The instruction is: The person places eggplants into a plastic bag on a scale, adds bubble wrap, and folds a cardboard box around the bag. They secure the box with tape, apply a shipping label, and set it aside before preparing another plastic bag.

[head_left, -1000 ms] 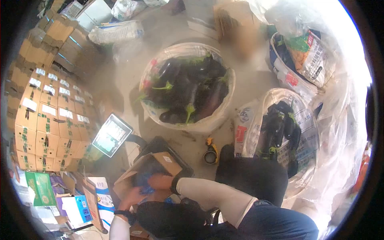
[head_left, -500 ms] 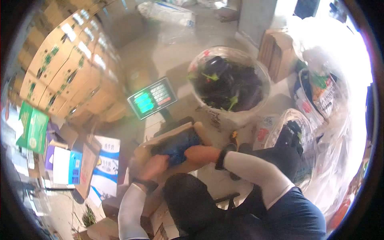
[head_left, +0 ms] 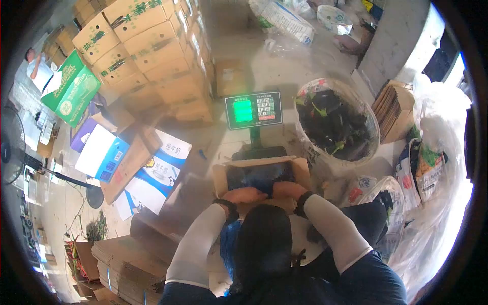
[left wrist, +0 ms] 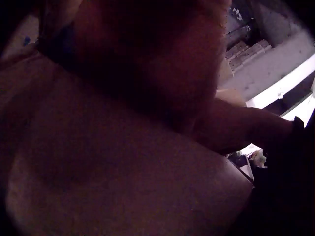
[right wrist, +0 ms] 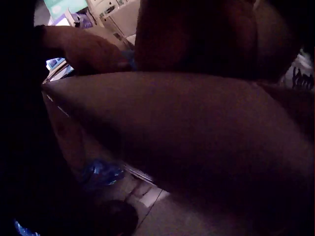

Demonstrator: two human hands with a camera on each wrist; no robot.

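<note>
An open cardboard carton (head_left: 302, 174) sits at the scale in front of me, lined with a dark blue plastic bag (head_left: 254, 175). Both hands meet at its near side, close together. My left hand (head_left: 245, 195) holds the bag's near edge, fingers pointing right. From the other side, my right hand (head_left: 288, 190) grips the same edge just beside it. The wrist views are very dark; the carton wall (right wrist: 187, 113) fills much of the right one, with the left hand (right wrist: 93, 51) beyond. The fingertips are mostly hidden.
Behind the carton stands the scale's lit display (head_left: 253, 110). A large tub of eggplants (head_left: 338, 119) is at the right, near folded cardboard (head_left: 394, 112). Stacked cartons (head_left: 152, 56) rise at the back left. Flattened cardboard (head_left: 127, 259) and a milk box (head_left: 157, 173) lie to the left.
The head view has swung, so the carton and scale now appear square ahead. Both hands have come from apart inside the carton to close together at its near edge.
</note>
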